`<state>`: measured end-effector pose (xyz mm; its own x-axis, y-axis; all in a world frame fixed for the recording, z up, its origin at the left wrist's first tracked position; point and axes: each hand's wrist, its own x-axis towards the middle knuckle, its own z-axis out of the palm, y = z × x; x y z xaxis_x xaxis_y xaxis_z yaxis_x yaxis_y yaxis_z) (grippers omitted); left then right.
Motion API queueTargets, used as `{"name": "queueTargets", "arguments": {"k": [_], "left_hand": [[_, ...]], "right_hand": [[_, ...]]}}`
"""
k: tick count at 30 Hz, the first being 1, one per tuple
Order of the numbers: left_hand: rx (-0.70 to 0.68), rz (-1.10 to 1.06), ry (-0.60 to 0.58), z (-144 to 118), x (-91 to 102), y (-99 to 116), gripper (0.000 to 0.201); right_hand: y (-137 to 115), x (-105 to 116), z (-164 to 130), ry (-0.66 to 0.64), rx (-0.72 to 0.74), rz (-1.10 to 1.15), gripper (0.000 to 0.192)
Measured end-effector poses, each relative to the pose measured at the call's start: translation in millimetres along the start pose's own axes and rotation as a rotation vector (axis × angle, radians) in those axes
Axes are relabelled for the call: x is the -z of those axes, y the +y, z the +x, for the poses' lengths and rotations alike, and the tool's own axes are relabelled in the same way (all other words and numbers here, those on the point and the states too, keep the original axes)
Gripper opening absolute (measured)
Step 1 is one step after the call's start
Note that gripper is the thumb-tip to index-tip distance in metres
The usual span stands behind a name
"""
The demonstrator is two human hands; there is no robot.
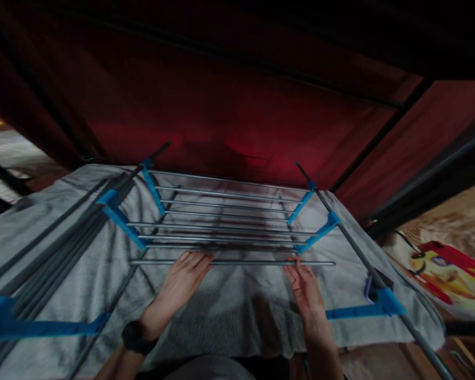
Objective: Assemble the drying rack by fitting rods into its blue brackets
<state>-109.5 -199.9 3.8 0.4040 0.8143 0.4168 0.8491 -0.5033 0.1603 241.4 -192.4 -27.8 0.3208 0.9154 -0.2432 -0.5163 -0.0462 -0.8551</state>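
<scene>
Your left hand lay flat on the grey towel, fingers together, tips just under the nearest rail of the drying rack. Your right hand rested open too, fingertips touching that rail. Neither gripped anything. The towel looked soft, limp and light; I'd have taken it by the edge beyond your fingertips.
</scene>
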Motion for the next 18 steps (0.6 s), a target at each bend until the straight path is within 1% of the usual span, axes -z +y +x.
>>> {"name": "queueTargets", "arguments": {"k": [3, 5, 9, 14, 18], "left_hand": [[0.037, 0.045, -0.024, -2.2, 3.7, -2.6, 0.029], [0.070, 0.079, -0.018, -4.5, 8.8, -7.3, 0.028], [0.111, 0.111, 0.005, -9.3, 20.2, -16.4, 0.026], [0.120, 0.142, 0.022, -13.5, 24.5, -18.3, 0.020], [0.117, 0.162, 0.016, -14.7, 24.2, -14.5, 0.021]], "right_hand": [[6.4, 12.1, 5.2, 0.037, 0.033, -0.059, 0.019], [7.1, 20.6, 9.3, 0.067, 0.042, -0.069, 0.020], [2.7, 32.1, 12.2, 0.153, -0.025, -0.046, 0.026], [0.5, 38.8, 14.3, 0.141, -0.107, -0.125, 0.035], [6.1, 43.3, 27.2, 0.134, -0.136, -0.181, 0.031]]}}
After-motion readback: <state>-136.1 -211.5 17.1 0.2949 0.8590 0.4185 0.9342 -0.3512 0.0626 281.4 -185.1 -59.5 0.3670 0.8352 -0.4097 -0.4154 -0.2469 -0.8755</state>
